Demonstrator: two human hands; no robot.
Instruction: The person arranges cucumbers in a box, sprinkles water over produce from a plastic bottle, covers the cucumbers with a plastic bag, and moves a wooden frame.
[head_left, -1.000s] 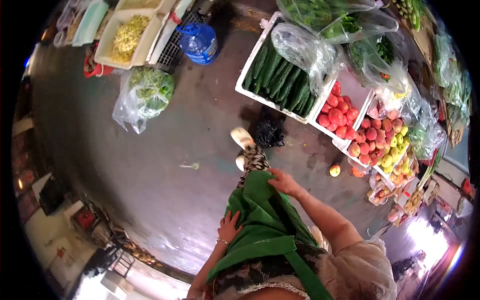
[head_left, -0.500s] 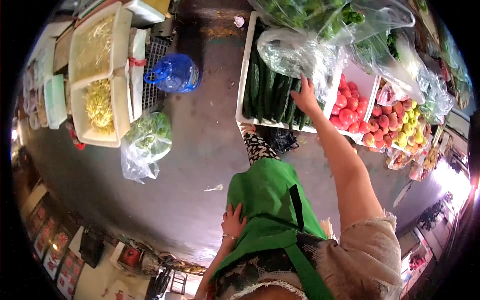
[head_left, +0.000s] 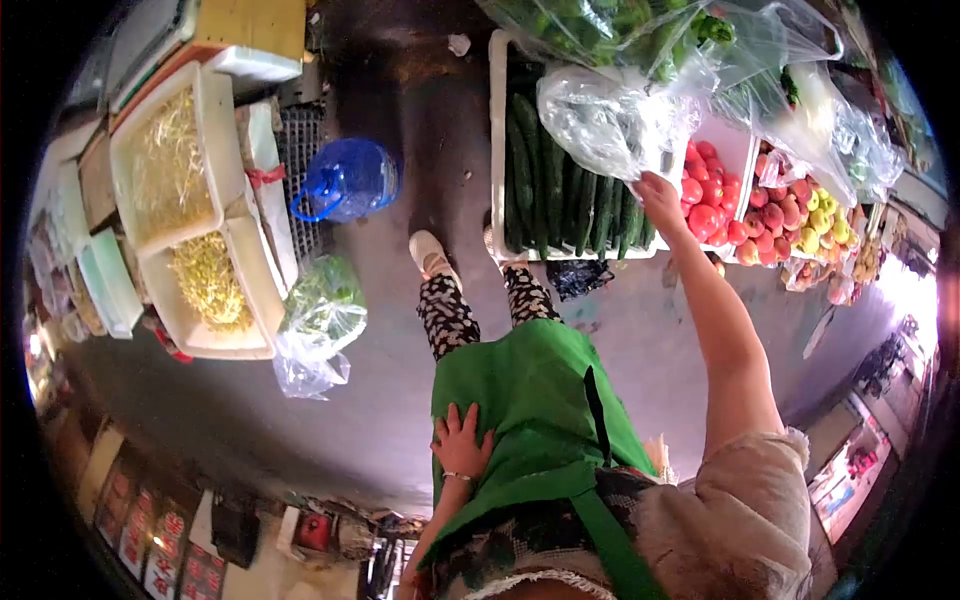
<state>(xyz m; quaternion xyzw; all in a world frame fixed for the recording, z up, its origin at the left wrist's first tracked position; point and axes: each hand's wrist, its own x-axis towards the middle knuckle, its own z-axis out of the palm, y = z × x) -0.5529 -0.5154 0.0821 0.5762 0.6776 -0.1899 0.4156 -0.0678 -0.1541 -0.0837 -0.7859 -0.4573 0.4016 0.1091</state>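
Observation:
My right hand (head_left: 658, 200) reaches out to the crate, its fingers closed on the lower edge of a crumpled clear plastic bag (head_left: 590, 110). That bag covers part of a row of dark green cucumbers (head_left: 540, 185) in a white foam crate (head_left: 497, 120). Red tomatoes (head_left: 706, 195) lie in a white box just right of the hand. Against the green apron (head_left: 530, 385) at my thigh rests my left hand (head_left: 463, 445), fingers spread and holding nothing.
Peaches (head_left: 765, 225) and yellow-green fruit (head_left: 825, 220) lie farther right. Bagged leafy greens (head_left: 600, 30) hang over the crate. Left are a blue water jug (head_left: 350, 180), bean sprout tubs (head_left: 215, 285) and a bag of greens (head_left: 325, 310) near the floor. A black bag (head_left: 578, 278) lies below the crate.
My right hand has moved right, from over the cucumbers to the clear bag's edge, and its fingers have closed. The bag has shifted slightly right. Both feet now show as my view has shifted.

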